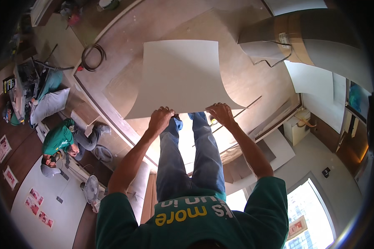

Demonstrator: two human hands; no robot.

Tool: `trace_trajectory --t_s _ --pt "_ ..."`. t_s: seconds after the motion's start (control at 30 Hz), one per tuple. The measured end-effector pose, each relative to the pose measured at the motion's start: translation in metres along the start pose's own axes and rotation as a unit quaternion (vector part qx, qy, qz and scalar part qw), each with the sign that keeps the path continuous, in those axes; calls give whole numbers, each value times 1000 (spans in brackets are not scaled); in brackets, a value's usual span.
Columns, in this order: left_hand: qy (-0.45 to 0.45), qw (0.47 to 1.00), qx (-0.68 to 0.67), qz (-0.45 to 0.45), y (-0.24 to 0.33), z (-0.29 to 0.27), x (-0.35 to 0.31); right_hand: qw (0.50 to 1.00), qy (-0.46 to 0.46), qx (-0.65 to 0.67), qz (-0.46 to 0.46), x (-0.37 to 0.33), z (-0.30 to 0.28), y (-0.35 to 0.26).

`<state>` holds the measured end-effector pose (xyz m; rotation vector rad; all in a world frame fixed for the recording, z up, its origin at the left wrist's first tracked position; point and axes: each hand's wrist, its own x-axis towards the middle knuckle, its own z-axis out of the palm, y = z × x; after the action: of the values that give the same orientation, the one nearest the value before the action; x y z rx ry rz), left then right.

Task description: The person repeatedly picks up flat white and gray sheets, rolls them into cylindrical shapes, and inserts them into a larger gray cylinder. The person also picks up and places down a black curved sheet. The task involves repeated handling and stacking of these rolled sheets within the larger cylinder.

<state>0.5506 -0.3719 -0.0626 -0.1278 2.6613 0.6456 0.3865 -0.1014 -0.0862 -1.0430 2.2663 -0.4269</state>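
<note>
A large pale sheet (180, 76) stretches out in front of me over a big wooden worktable (124, 79). Its near edge lies across both my hands, and its side edges curve outward toward me. At the left part of that edge, my left hand (162, 116) is closed with fingers curled over the sheet. Further right, my right hand (221, 113) pinches the same edge. The thumbs are mostly hidden. My legs in blue jeans show below the sheet between my forearms.
A person in a green shirt (59, 137) sits at the left, near a fan (91, 189). A coiled dark hose (93, 57) lies by the table's left edge. A large roll (303, 39) with brown tape stands at the far right. A thin dark rod (241, 111) lies right of my right hand.
</note>
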Motion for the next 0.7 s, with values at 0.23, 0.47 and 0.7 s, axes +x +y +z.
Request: trace_trajectory --t_s 0.23,0.47,0.7 --pt "-74 988 -122 -52 -76 76 76 992 -94 81 -16 76 66 77" --pt "-177 965 -176 -84 -152 119 158 999 15 -46 -17 141 98 96" --pt "-301 908 -282 -78 -184 129 219 974 34 -40 -219 132 172 46"
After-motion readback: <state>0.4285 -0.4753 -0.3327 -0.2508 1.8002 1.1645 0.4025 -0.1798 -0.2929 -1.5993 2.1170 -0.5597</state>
